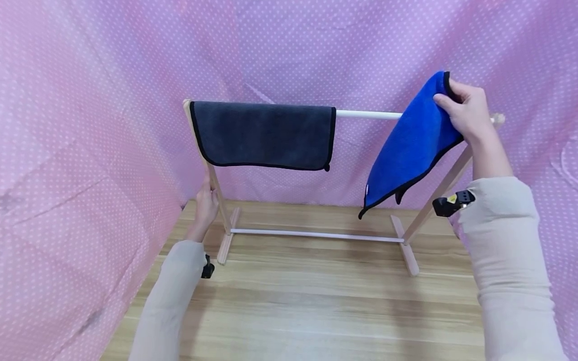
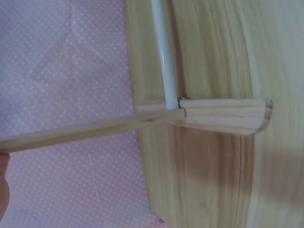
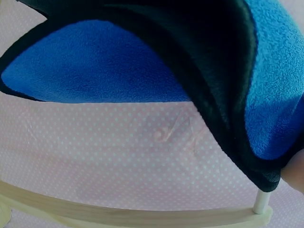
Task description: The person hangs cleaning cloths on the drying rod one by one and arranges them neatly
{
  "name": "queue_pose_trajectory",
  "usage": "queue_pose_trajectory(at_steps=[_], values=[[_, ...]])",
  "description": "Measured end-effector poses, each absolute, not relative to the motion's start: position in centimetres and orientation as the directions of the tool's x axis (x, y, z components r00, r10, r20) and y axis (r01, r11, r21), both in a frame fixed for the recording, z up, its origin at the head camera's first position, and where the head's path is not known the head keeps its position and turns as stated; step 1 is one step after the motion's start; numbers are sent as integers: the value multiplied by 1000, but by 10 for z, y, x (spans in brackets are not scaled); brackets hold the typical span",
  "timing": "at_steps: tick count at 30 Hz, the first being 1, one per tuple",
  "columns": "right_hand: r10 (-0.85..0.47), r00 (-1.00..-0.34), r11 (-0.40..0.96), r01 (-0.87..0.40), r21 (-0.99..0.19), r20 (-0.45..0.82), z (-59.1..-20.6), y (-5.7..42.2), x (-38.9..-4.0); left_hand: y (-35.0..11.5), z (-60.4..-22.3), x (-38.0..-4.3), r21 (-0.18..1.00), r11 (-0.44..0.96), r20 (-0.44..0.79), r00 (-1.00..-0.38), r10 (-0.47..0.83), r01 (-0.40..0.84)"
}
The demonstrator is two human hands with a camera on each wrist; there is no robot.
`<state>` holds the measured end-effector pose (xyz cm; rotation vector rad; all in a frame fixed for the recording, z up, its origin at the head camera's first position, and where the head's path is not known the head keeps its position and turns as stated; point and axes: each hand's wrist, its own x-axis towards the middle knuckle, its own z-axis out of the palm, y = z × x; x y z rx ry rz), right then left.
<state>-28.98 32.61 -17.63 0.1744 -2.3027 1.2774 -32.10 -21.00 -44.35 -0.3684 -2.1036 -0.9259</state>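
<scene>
A wooden towel rack [image 1: 424, 213] with white rods stands on the table. My right hand [image 1: 471, 108] pinches a blue cloth [image 1: 413, 143] with black edging by its upper corner, near the right end of the top rod [image 1: 368, 115]. The cloth slants down to the left, with its lower corners hanging loose. In the right wrist view the blue cloth [image 3: 104, 61] is folded over, its dark side showing. Low on the left side, my left hand [image 1: 206, 204] holds the rack's left post [image 2: 95, 130]. A dark grey cloth [image 1: 264, 135] hangs over the left part of the top rod.
The wood-grain table [image 1: 289, 311] extends in front of the rack. A lower white rod [image 1: 316, 234] joins the rack's two feet. Pink dotted fabric [image 1: 293, 50] hangs behind and along both sides.
</scene>
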Motion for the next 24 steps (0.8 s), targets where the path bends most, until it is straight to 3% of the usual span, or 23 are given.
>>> queue_pose_trajectory(at_steps=[5,11,14,19,24], values=[[142,-879,525,-323,-788,455,-177,324,-288,-200,-440,-314,560,648,729,-678,-90,517],[136,-878,509,-335,-793,459,-179,322,-287,-167,-439,-286,760,527,568,-783,-253,381],[142,-870,496,-350,-795,472,-180,320,-286,-141,-443,-271,822,448,499,-822,-274,350],[159,-864,497,-349,-795,478,-180,319,-286,-86,-450,-257,844,313,479,-875,-72,436],[166,-862,511,-340,-790,479,-180,319,-287,-27,-448,-259,837,80,517,-830,211,542]])
